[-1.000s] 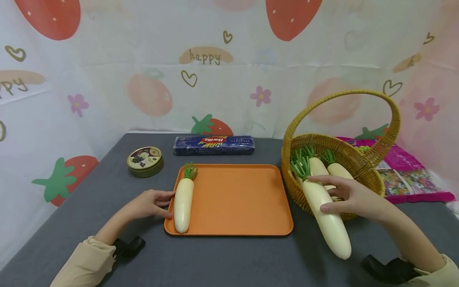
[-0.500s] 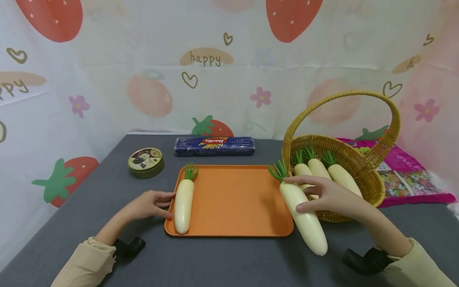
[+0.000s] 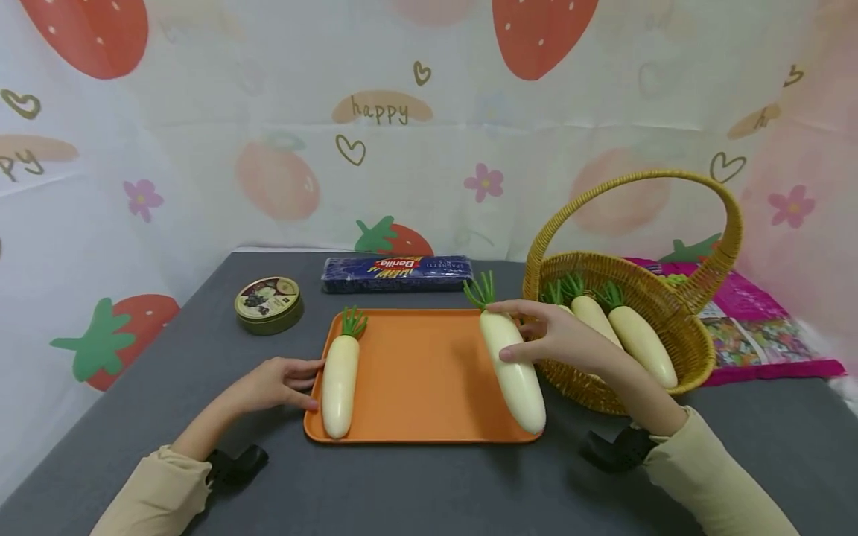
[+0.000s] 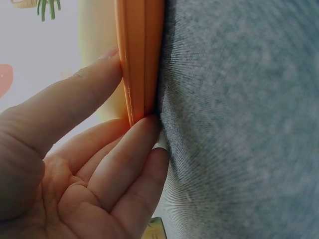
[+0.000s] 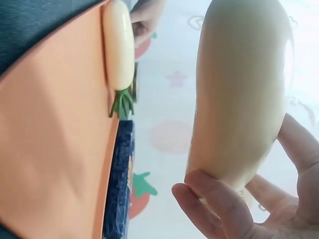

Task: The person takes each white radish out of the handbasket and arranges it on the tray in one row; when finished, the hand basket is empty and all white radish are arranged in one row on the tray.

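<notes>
In the head view, my right hand [image 3: 559, 335] holds a white radish [image 3: 512, 372] with green tops above the right side of the orange tray [image 3: 415, 380]. The radish tilts, its leafy end pointing away from me. Thumb and fingers grip it near its upper part; the right wrist view shows its pale body [image 5: 239, 89] up close. Another white radish [image 3: 340, 387] lies along the tray's left side. Beside it, my left hand [image 3: 275, 383] rests its thumb and fingertips against the tray's left rim, which the left wrist view shows as an orange edge [image 4: 139, 59].
A wicker basket [image 3: 697, 350] with a tall handle stands right of the tray, with several radishes [image 3: 643, 346] inside. Behind it lies a pink bag [image 3: 764, 327]. A Barilla spaghetti pack [image 3: 397, 274] is behind the tray; a round tin [image 3: 268, 305] stands at its left.
My right hand has carried the radish leftward from the basket to above the tray's right side. The left hand has stayed at the tray's rim.
</notes>
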Demonstrator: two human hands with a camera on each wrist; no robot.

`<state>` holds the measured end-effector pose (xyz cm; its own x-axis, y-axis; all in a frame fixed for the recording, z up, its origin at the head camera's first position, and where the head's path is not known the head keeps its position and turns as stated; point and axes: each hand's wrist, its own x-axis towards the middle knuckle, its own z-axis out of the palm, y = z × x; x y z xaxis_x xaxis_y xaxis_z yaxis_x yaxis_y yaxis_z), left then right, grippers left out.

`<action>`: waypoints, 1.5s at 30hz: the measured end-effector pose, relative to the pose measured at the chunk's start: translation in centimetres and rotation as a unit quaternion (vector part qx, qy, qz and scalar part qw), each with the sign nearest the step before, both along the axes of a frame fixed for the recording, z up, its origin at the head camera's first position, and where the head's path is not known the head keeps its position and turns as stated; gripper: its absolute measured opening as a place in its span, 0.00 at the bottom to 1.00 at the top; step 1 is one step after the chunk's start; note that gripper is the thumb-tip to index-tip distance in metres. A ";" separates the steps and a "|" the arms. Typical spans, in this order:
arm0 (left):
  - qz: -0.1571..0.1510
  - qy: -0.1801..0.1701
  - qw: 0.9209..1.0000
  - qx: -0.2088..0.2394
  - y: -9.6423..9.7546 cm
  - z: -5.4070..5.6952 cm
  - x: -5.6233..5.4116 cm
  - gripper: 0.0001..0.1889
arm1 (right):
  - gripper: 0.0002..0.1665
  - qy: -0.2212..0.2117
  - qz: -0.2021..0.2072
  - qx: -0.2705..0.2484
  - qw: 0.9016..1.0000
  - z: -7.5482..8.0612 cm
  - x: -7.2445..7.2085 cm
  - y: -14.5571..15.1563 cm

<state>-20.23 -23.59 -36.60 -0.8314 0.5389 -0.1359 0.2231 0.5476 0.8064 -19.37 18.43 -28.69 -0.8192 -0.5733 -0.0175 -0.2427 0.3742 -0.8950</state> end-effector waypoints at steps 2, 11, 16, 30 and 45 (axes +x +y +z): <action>0.001 -0.001 1.000 0.004 -0.1 0.2 0.0 0.41 | 0.38 0.000 0.000 -0.011 1.000 0.1 -0.5 -0.6; -0.005 -0.005 1.000 0.008 -0.3 -0.1 0.0 0.40 | 0.39 -0.009 0.006 -0.038 0.999 -0.5 -1.9 -3.8; -0.001 -0.008 1.000 0.011 -0.3 -0.1 0.0 0.41 | 0.37 0.012 0.002 -0.019 1.000 -0.9 -2.3 -6.0; 0.001 -0.006 1.000 0.013 -0.3 0.2 0.2 0.40 | 0.36 0.059 0.004 0.068 0.996 -4.2 -3.9 -11.9; 0.000 0.000 1.000 0.012 -0.2 0.2 0.2 0.39 | 0.33 0.119 0.009 0.168 0.979 -5.9 -4.4 -16.0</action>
<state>-19.98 -23.78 -36.36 -0.8309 0.5426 -0.1235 0.2231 0.5282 0.8193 -23.81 2.46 -34.56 -0.8129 -0.5822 -0.0168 -0.4387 0.6310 -0.6398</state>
